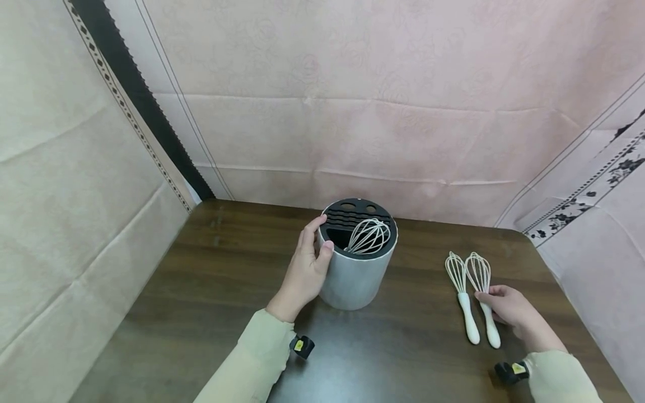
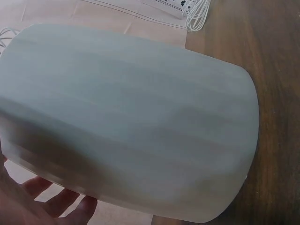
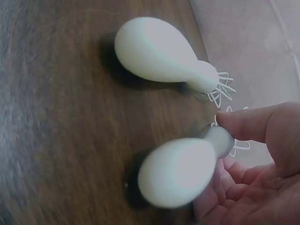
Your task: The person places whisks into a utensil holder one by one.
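A round light-grey utensil holder (image 1: 353,282) with a black slotted top stands upright on the table. One whisk (image 1: 370,235) is inside it, its white wire loops sticking out of the large opening. My left hand (image 1: 305,268) grips the holder's left side near the rim; the left wrist view is mostly filled by the grey wall (image 2: 136,117), with fingertips (image 2: 84,206) against it. To the right, two whisks with pale handles lie side by side. My right hand (image 1: 511,308) pinches the right-hand whisk (image 3: 178,173) at its handle's neck. The other whisk (image 3: 154,49) lies just left of it, untouched.
The brown wooden table (image 1: 216,291) has a rounded back edge close behind the holder. A pale pink cloth backdrop (image 1: 353,129) hangs behind it, with patterned cloth (image 1: 594,196) on the right.
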A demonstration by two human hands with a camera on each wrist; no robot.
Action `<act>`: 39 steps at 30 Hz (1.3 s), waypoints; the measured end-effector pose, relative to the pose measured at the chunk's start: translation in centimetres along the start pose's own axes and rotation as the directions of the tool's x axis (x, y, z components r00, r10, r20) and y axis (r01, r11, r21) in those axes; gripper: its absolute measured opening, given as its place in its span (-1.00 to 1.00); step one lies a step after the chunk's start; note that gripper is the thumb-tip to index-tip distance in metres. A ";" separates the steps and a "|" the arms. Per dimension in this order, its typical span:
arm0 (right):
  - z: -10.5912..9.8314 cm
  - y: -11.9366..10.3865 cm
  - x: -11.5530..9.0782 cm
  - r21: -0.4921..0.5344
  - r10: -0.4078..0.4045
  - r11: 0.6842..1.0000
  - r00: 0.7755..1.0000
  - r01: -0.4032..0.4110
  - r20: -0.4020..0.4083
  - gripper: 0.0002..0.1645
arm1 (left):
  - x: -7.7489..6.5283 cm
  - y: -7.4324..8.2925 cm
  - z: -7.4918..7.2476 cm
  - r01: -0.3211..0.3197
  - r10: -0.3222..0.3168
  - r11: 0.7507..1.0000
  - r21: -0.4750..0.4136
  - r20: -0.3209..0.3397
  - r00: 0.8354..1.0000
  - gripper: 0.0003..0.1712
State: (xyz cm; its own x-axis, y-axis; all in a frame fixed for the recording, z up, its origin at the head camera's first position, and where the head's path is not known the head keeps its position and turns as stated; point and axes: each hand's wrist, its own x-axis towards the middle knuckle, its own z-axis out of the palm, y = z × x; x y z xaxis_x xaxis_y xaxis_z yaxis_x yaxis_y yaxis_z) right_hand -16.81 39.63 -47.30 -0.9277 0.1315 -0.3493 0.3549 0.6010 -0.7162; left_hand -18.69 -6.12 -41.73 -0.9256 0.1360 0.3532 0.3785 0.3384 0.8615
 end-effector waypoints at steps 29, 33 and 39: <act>0.1 -13.4 -7.1 0.596 -0.421 0.492 0.773 0.634 -0.475 -0.69 | 0.0 -0.1 -0.1 0.006 -0.006 1.000 0.021 -0.003 1.000 -0.40; 0.8 -16.7 -8.1 0.642 -0.418 0.356 0.730 0.680 -0.541 -0.66 | 0.0 0.0 -0.3 0.016 -0.016 1.000 0.020 0.005 1.000 -0.40; 2.2 -20.9 -9.4 0.647 -0.403 0.169 0.651 0.743 -0.643 -0.60 | -0.2 0.7 -1.1 0.052 -0.052 0.999 -0.004 0.058 0.997 -0.34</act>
State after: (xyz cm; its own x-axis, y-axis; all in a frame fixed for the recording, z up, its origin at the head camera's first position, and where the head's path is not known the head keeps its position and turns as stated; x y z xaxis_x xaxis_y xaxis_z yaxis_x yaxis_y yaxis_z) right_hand -15.28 24.12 -30.38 -0.8216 0.3504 0.4496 -0.5549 -0.3111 -0.7716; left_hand -18.27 -6.97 -40.77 -0.9426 0.1723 0.2860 0.3295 0.3416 0.8802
